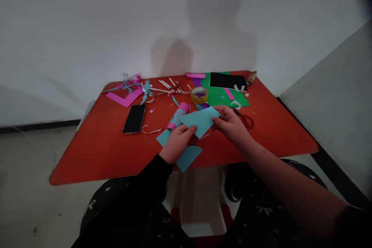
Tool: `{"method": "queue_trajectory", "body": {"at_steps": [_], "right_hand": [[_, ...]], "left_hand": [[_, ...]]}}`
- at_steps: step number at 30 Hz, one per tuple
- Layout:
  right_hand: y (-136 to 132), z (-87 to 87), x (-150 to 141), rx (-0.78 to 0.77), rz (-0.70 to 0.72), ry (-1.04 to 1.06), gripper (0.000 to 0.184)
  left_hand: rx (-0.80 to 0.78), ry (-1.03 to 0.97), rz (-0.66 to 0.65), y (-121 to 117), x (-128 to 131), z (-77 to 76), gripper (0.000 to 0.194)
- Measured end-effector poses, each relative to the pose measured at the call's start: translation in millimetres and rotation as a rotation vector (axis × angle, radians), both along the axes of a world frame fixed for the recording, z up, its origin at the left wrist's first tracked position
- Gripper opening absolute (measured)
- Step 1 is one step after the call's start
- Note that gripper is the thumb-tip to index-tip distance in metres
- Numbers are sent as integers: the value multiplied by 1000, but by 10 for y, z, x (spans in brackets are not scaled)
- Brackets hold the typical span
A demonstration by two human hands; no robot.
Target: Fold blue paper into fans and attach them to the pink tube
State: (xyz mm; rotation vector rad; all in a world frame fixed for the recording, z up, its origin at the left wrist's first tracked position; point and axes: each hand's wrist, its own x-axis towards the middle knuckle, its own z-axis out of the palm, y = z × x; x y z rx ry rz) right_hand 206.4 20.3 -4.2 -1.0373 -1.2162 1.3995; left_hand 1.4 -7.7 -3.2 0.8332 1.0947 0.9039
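Between my two hands is a light blue piece of paper [200,119], tilted above the table. My left hand [178,141] pinches its lower left side, thumb on top. At its right corner, my right hand [229,123] grips the paper between thumb and fingers. Another light blue paper piece [189,157] lies beneath my left hand, partly hidden and reaching over the table's front edge. Just behind the held paper lies a pink paper roll [182,109] with blue cut paper on it. Scissors with red handles [247,120] rest beside my right hand, partly covered.
On the red table [95,151] a phone [134,118] lies at left. A tape roll [199,95] sits mid-table. Green paper [216,99] and a black sheet [228,81] are at back right. Pink paper [126,99] and scraps [132,82] lie at back left, against the wall.
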Motion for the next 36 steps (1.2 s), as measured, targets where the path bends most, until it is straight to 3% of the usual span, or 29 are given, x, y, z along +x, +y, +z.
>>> {"method": "queue_trajectory", "body": {"at_steps": [3,7,9,12,21,27,32,36], "right_hand": [[-5,-57,-5,85,-5,-56,49],[-84,-107,-27,576,-162,-495,35],[-131,-121,-52,799,-161,-704,21],[-170,-136,-89,933,-100,-775,16],[-192,-176,-123,820,49,-763,16],[-148,-145,-178,785,-22,-586,11],[-109,-113,-190,615,-53,-537,5],[-113,-120,-209,425,68,-458,12]], "left_hand": [[-39,-43,66,-14,7,24,37],[-99,-122,122,-36,28,72,35],[-107,-149,127,-46,39,92,36],[-95,-170,136,-59,49,107,37],[-80,-221,155,-109,76,105,42],[-98,-224,147,-112,90,91,38],[-101,-191,176,-112,96,111,35],[-100,-213,200,-115,100,114,28]]}}
